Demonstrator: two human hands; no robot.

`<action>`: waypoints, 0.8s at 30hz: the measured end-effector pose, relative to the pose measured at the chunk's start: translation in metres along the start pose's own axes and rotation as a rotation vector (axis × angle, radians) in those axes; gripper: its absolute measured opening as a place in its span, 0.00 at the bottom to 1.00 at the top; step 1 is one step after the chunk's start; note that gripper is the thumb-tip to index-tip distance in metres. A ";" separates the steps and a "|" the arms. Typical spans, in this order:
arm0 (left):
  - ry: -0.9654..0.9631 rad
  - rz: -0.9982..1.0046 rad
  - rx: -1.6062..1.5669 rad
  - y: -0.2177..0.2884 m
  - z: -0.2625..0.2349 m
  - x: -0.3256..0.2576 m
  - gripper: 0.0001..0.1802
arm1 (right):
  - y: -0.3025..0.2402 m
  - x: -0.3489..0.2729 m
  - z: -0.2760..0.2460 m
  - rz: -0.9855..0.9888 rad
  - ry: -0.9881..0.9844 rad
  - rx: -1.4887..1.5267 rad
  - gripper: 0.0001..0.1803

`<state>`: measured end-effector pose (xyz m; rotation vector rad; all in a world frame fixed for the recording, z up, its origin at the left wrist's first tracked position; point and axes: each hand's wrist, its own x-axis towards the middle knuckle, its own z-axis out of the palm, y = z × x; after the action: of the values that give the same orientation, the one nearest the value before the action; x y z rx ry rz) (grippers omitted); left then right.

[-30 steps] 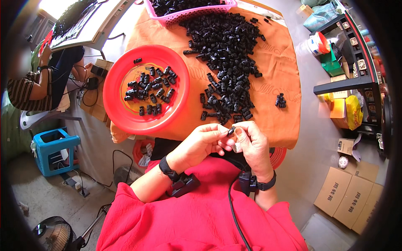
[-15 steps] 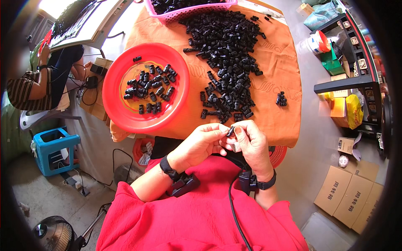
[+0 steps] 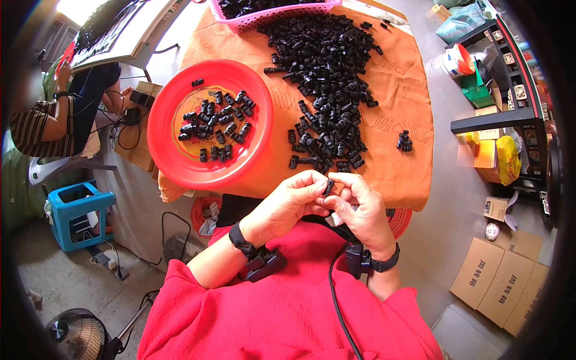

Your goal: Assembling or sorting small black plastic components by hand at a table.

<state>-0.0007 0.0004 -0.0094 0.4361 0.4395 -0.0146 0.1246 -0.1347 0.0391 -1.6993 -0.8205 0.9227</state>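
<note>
Just in front of the table's near edge, my left hand [image 3: 295, 195] pinches a small black cord lock [image 3: 329, 188] between thumb and fingers. My right hand [image 3: 363, 210] meets it from the other side, its forefinger at the top of the piece and its thumb lower down. Something whitish [image 3: 336, 219] shows beneath the right hand; I cannot make out what it is. Beyond my hands a big heap of black cord locks [image 3: 333, 99] covers the middle of the table. To the left, a red round tray [image 3: 161, 129] holds several more, loosely scattered.
An orange cloth [image 3: 396, 162] covers the table, with a small cluster of black pieces [image 3: 404, 141] at right. A pink basket [image 3: 252, 24] of black parts stands at the far edge. Left are a blue stool [image 3: 78, 210] and another person [image 3: 48, 120]; right, cardboard boxes [image 3: 501, 279].
My right thumb has slid down off the cord lock's upper end, and the right forefinger has moved over its top. The cord lock now stands more upright in my left fingers.
</note>
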 end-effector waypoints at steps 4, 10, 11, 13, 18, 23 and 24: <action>-0.026 0.015 -0.004 -0.004 -0.007 0.002 0.09 | -0.002 0.001 0.003 -0.088 0.018 -0.188 0.21; -0.076 0.027 0.113 -0.006 -0.008 0.002 0.12 | 0.003 0.001 0.003 -0.127 0.029 -0.185 0.21; -0.066 0.051 0.125 -0.006 -0.006 0.001 0.13 | -0.001 0.001 0.004 -0.115 0.035 -0.166 0.21; -0.056 0.074 0.135 -0.007 -0.004 0.001 0.15 | -0.003 0.001 0.004 -0.102 0.041 -0.146 0.21; -0.072 0.133 0.181 -0.008 -0.007 -0.001 0.15 | -0.003 0.002 0.002 -0.081 -0.020 -0.160 0.19; -0.019 0.153 0.175 -0.003 0.002 -0.004 0.14 | -0.002 0.008 0.004 -0.148 0.089 -0.177 0.14; 0.003 0.142 0.167 -0.002 0.005 -0.005 0.14 | -0.004 0.009 0.006 -0.122 0.143 -0.169 0.13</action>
<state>-0.0033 -0.0040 -0.0047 0.6309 0.4107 0.0879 0.1233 -0.1238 0.0398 -1.8155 -0.9160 0.6562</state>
